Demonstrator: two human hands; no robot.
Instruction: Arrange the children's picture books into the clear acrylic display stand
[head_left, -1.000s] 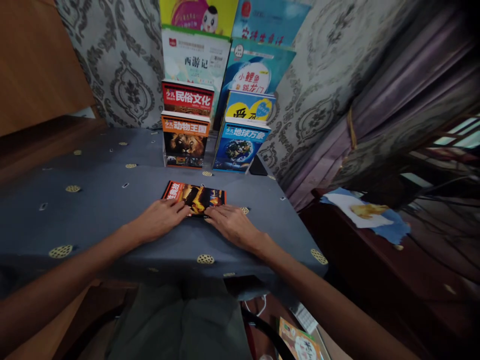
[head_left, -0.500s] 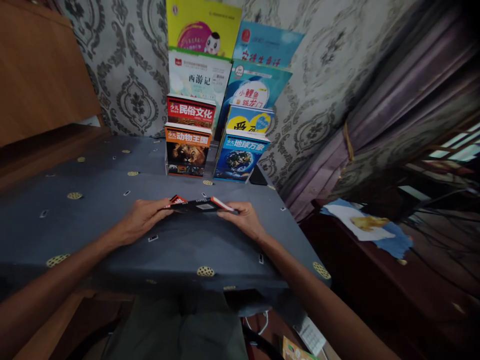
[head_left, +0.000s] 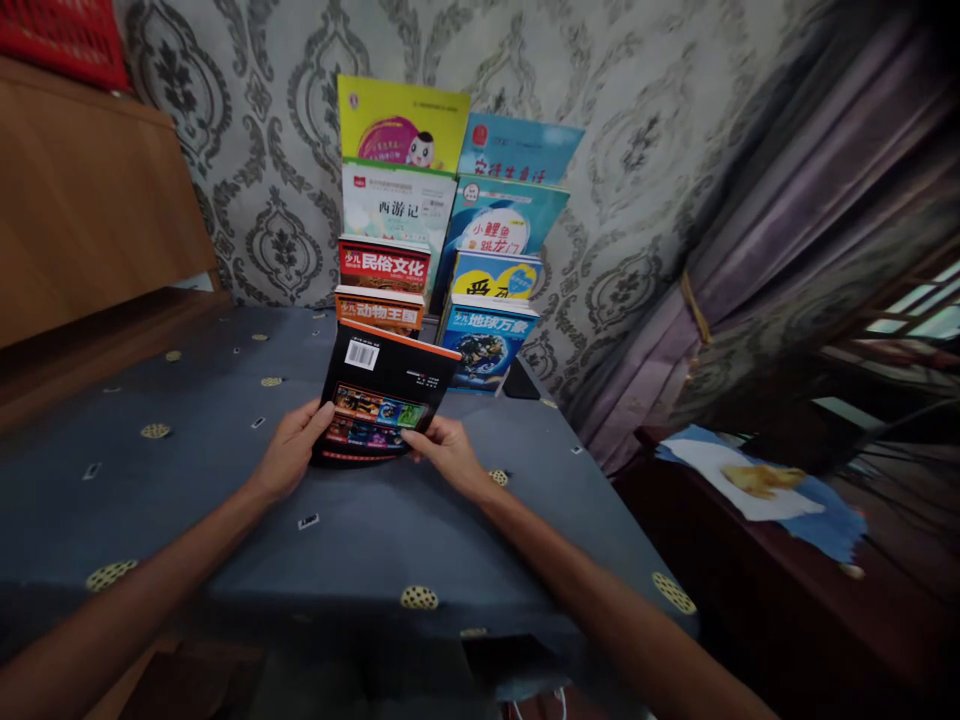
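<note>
Between my hands a thin book (head_left: 386, 375) stands tilted up, its black back cover with a barcode and rows of small pictures facing me. My left hand (head_left: 289, 450) grips its lower left edge, thumb on the cover. At the lower right edge my right hand (head_left: 448, 452) pinches it the same way, fingers behind. Just beyond, the held book partly hides an orange-topped book (head_left: 381, 311). To its right stands a blue book (head_left: 487, 345) with a globe on the cover.
Behind these, more books rise in two stepped columns, with a yellow-green book (head_left: 405, 110) at the top left. A black phone-like object (head_left: 523, 381) lies beside them. A wooden cabinet (head_left: 97, 190) borders the table's left side; a purple curtain (head_left: 660, 310) hangs right.
The held book has turned from nearly edge-on to upright, so its black back cover now shows. My right hand has come nearer the left. The view has tilted upward slightly.
</note>
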